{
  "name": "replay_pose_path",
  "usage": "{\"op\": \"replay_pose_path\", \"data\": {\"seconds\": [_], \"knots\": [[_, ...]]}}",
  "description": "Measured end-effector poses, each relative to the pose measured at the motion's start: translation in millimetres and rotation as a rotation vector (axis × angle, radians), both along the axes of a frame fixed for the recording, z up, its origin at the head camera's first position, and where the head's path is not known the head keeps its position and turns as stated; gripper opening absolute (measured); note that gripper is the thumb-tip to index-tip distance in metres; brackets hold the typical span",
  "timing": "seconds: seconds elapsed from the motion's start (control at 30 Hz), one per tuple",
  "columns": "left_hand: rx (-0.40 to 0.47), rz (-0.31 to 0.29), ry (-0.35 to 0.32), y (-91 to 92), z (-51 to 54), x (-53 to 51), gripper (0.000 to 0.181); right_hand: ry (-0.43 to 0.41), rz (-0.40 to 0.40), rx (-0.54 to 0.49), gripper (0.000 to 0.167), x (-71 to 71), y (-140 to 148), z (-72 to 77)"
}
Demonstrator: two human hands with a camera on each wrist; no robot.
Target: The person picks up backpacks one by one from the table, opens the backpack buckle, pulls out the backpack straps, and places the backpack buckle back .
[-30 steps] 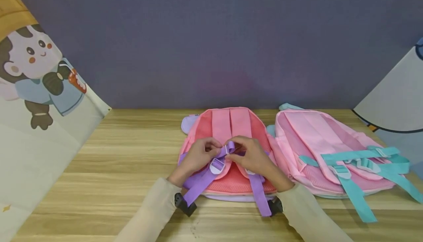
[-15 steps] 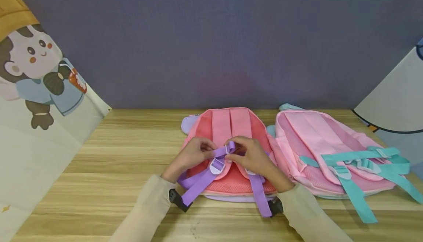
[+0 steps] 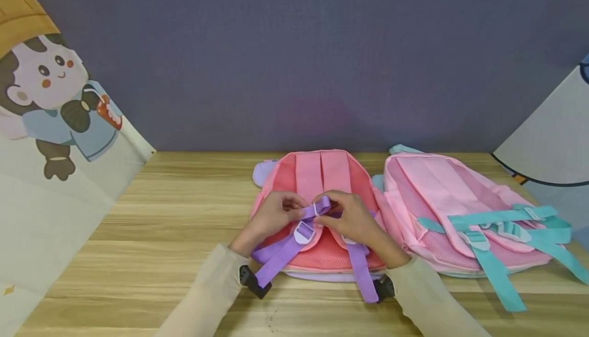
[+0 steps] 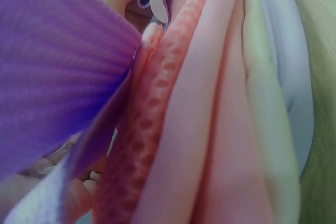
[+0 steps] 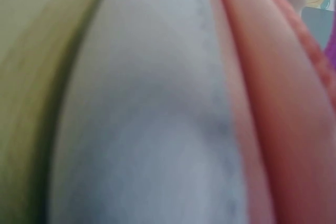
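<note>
A coral backpack (image 3: pixel 322 262) lies on the table with its shoulder-strap side up. Over its middle, my left hand (image 3: pixel 272 216) pinches a purple strap (image 3: pixel 309 212) between thumb and fingers. My right hand (image 3: pixel 353 218) holds the looped end of this strap beside a small white buckle (image 3: pixel 316 209). Just below hangs a larger white strap adjuster (image 3: pixel 303 231) with a purple tail. Close up in the left wrist view, purple webbing (image 4: pixel 63 72) covers much of the coral mesh panel (image 4: pixel 144 129). The right wrist view shows the bag's blurred pale side (image 5: pixel 152 129), not the fingers.
To the right, touching the coral bag, lies a light pink backpack (image 3: pixel 428 183) with turquoise straps (image 3: pixel 501 278) spread over it and toward the front. A lavender flap (image 3: pixel 264 172) sticks out at the coral bag's upper left. A dark wall (image 3: pixel 294 61) borders the wooden table (image 3: pixel 184 199).
My left hand drew slightly left and toward me along the purple strap, then came back a little to the right. The right hand has stayed almost still, with the loop in its fingers.
</note>
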State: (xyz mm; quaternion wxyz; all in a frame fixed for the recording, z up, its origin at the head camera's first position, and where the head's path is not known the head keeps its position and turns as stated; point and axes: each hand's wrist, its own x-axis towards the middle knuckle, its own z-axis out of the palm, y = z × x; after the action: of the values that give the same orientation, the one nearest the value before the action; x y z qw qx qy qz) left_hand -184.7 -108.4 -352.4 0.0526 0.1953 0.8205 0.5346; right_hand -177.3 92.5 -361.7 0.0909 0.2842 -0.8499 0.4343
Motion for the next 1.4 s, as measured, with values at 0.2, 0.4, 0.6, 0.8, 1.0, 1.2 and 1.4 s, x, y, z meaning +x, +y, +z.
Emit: {"op": "replay_pose_path", "data": {"seconds": [0.2, 0.4, 0.6, 0.8, 1.0, 1.2, 1.4], "knots": [[0.048, 0.012, -0.044, 3.7, 2.1, 3.2, 0.013, -0.017, -0.003, 0.022, 0.030, 0.9, 0.8, 0.1], [0.119, 0.052, -0.061, 7.8, 2.4, 5.3, 0.011, -0.031, -0.011, 0.042, 0.031, 1.6, 0.7, 0.8], [0.191, 0.067, -0.080, 12.3, -0.8, 4.8, 0.010, -0.032, -0.002, 0.031, 0.029, 1.1, 1.1, 0.8], [0.217, 0.085, -0.083, 14.3, -2.5, 5.2, 0.012, -0.034, 0.027, -0.003, 0.023, -0.2, 1.7, -0.6], [0.198, 0.002, -0.067, 11.4, -3.7, 5.7, 0.017, -0.033, 0.038, -0.019, 0.021, -0.5, 1.8, 0.3], [0.141, -0.106, -0.041, 10.3, -7.1, 6.7, 0.036, -0.031, 0.038, -0.014, 0.023, -1.9, 2.0, -1.0], [0.025, -0.017, 0.092, 21.2, -11.6, 10.7, 0.035, -0.044, 0.050, -0.033, 0.022, -1.5, 2.6, -1.8]]}}
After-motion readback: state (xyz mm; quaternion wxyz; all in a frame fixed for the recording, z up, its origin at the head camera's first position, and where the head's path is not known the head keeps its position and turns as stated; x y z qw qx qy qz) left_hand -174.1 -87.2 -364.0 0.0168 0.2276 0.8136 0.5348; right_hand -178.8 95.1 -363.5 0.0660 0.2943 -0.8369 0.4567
